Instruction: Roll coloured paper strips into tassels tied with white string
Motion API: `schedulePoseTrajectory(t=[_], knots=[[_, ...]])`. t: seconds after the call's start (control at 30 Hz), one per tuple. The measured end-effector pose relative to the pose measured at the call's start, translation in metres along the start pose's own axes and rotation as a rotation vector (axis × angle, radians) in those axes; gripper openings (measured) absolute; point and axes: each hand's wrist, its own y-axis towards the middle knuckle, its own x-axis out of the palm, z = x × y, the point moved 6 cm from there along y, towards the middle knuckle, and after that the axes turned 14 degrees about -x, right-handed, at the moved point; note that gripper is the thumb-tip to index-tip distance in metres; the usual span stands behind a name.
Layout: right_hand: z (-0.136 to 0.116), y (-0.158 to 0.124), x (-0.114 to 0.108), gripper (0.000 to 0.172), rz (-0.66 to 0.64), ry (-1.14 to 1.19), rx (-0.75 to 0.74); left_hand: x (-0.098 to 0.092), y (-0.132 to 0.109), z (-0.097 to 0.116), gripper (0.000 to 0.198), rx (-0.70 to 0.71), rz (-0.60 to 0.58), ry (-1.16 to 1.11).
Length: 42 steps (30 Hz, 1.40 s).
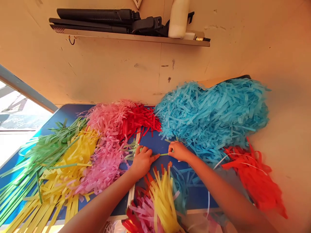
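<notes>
A narrow green strip [164, 154] spans the gap between the two hands, roughly midway between the far and near edges of the blue table [152, 142] and just right of its pale seam [131, 197]. Its long axis runs sideways, nearly parallel to the far edge, with the left hand [142, 161] at one end of the visible length and the right hand [178, 151] at the other; neither is clearly nearer. The right thumb and forefinger are pinched together on the strip. The left fingers are curled, and the strip meets the tip of that hand (whether it is pinched there or only pressed to the tabletop, I cannot tell).

Loose pale green strips [130, 149] show just left of the left hand, but its back hides whether the held one joins them. The strip's right end is lost in the right fingers. A light blue heap [211, 113] covers the far right corner and a green pile [58, 142] lies toward the left edge. At the near edge, a yellow bundle [162, 197] hides part of the rim and is cut off by the bottom of the view, as are both forearms
</notes>
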Motion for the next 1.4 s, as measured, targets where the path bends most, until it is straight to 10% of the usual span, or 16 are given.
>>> schedulePoseTrajectory(t=[0.27,0.5,1.0,1.27,1.4], knots=[[-0.021,-0.007,-0.011,0.006,0.059,-0.136,-0.049,-0.010,0.002,0.016,0.026,0.109,0.035,0.066],[-0.072,0.002,0.013,0.020,0.105,-0.435,-0.440,0.006,0.007,0.015,0.014,0.090,0.068,0.057],[-0.070,0.010,0.018,0.018,0.138,-0.447,-0.456,0.011,0.012,0.008,0.021,0.057,0.214,0.004],[-0.100,-0.013,-0.033,0.026,0.329,-0.111,-0.232,-0.060,-0.010,0.016,0.023,0.079,0.342,-0.088],[-0.111,-0.026,-0.046,0.048,0.150,0.802,-0.103,-0.117,-0.030,0.033,0.022,0.254,0.465,-0.203]])
